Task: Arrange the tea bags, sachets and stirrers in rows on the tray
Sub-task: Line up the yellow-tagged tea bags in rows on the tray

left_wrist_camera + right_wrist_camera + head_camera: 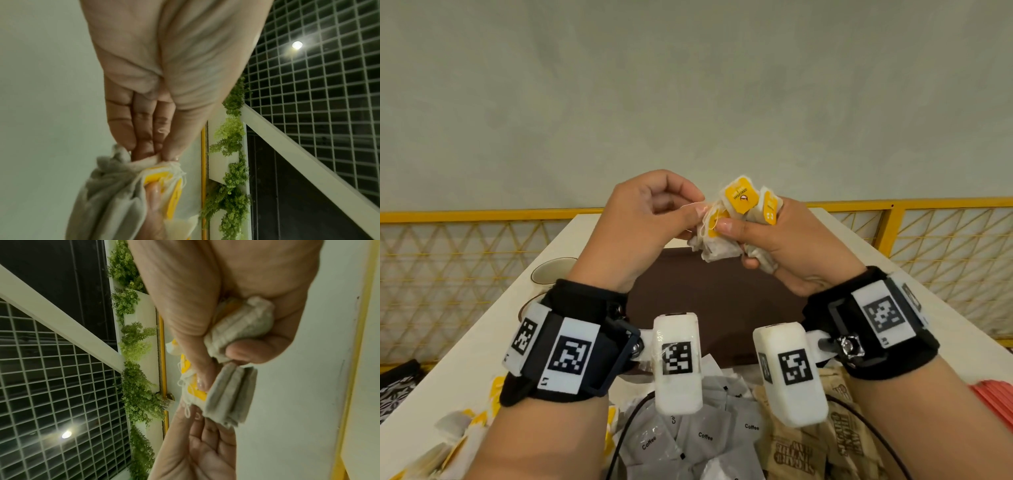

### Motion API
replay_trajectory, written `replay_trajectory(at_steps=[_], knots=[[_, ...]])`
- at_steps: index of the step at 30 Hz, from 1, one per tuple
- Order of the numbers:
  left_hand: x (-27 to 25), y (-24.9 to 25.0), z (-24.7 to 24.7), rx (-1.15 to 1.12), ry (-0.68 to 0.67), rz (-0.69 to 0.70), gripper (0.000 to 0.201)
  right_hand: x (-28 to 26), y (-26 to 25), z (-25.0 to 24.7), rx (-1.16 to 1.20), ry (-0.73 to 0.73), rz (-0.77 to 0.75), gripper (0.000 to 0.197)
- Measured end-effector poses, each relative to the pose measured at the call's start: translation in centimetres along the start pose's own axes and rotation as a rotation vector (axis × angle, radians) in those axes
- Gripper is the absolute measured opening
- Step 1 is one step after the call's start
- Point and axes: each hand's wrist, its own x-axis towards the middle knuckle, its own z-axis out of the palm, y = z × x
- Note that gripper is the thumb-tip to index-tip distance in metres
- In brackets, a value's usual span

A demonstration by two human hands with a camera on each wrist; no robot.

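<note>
Tea bags (736, 219), a crumpled bunch with yellow tags, held up in the air above the far end of the brown tray (715, 291), at about 12 o'clock from the wrists. Tags pointing up toward 12 and 1 o'clock, paper pouches hanging down toward 6; long axis of the bunch roughly upright, slightly tilted.

Going left to right: cup (553, 270) on the desk (465, 359) at 10 o'clock; loose yellow-tagged tea bags (465, 428) heaped at 8 o'clock. Left hand (650, 219) with fingers curled, thumb and forefinger pinching a thin string and one bag's edge at the bunch's left side. Grey coffee sachets (705, 435) piled at 6 o'clock. Right hand (774, 240) wrapped around the bunch, thumb pressed on a yellow tag, several bags squeezed in the palm. Brown sugar sachets (798, 448) at 5 o'clock, beside the grey ones. Red stirrers (993, 401) at 4 o'clock near the desk edge.
</note>
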Motion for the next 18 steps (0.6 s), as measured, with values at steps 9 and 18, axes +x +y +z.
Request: replay_trajectory(at_steps=[9,18], knots=[[-0.3,-0.2,0.5,0.108,-0.194,0.086,0.009,0.0,-0.2,-0.6,0.141,-0.038,0.019,0.005],[0.2,-0.7,0.6,0.246,0.042,0.038,0.016,-0.1,-0.4,-0.8,0.073,-0.093,0.050,0.012]])
